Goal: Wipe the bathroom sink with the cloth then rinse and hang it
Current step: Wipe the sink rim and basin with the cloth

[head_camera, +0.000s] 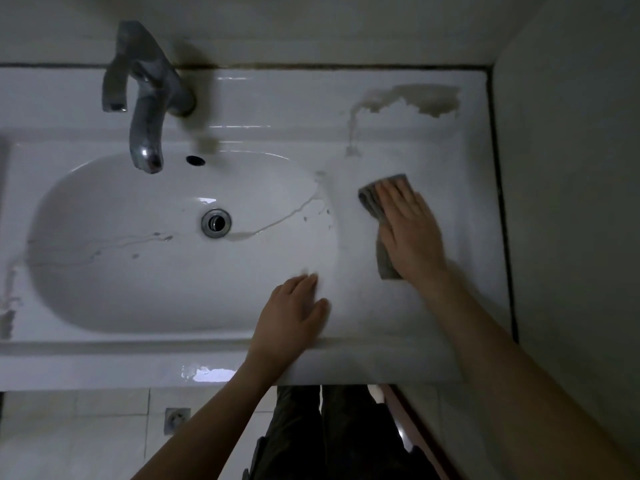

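Observation:
A white bathroom sink (pixel 104 341) with an oval basin fills the view. A grey cloth (pixel 370 199) lies flat on the right ledge of the sink. My right hand (pixel 412 226) presses down on the cloth with fingers spread, covering most of it. My left hand (pixel 294 320) rests flat on the sink's front rim beside the basin, holding nothing. A beige smear (pixel 433 100) sits at the ledge's far right, with a thin beige trail (pixel 277 223) running into the basin toward the drain (pixel 216 222).
A chrome tap (pixel 145 102) stands at the back left, its spout over the basin. An overflow hole (pixel 195 160) is behind the drain. A wall (pixel 571 168) bounds the sink on the right. Tiled floor with a floor drain (pixel 176 420) lies below.

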